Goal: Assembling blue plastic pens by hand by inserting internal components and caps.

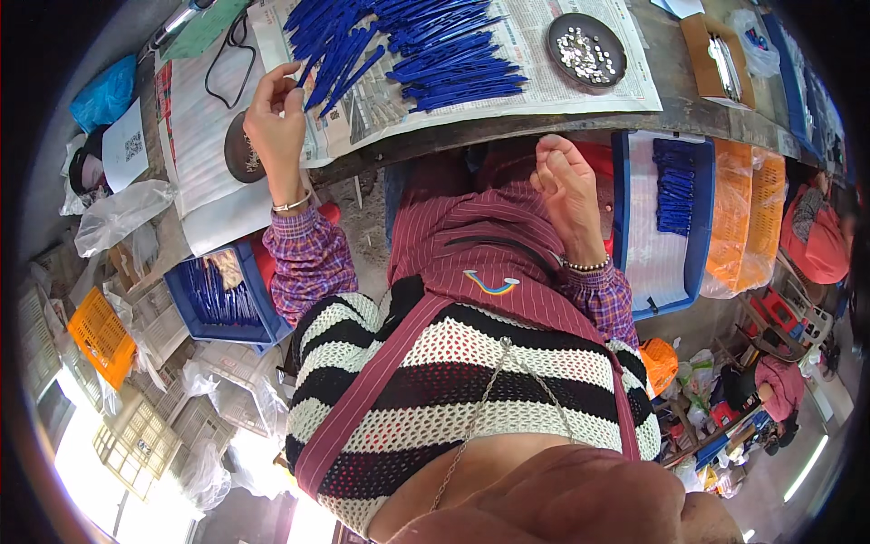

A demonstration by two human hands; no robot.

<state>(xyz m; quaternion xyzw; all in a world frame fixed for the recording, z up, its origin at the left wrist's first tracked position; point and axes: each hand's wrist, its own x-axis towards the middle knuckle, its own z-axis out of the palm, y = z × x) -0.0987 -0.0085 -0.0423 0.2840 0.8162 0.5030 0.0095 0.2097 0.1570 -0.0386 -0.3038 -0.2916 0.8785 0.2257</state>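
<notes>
My left hand [276,127] is over the table's front edge, its index fingertip at the near left end of a pile of slender glossy blue sticks [453,59]. The thumb stands a little apart from that finger, and no stick shows clearly between them. Close to my body, just off the table edge, my right hand [568,186] has its fingers curled in against the thumb. Whatever they pinch, if anything, is too small to make out. A dark round dish [587,80] of small shiny discs lies beyond it. Beside my left wrist sits another dark dish [237,150] with tiny pieces.
Newspaper [625,95] covers part of the table. A cardboard box [698,45] stands at the far right, a black cable loop [217,91] at the far left. Blue crates with more sticks flank me, one on the right [707,236], one on the left [263,340]. Orange baskets [768,208] stand farther right.
</notes>
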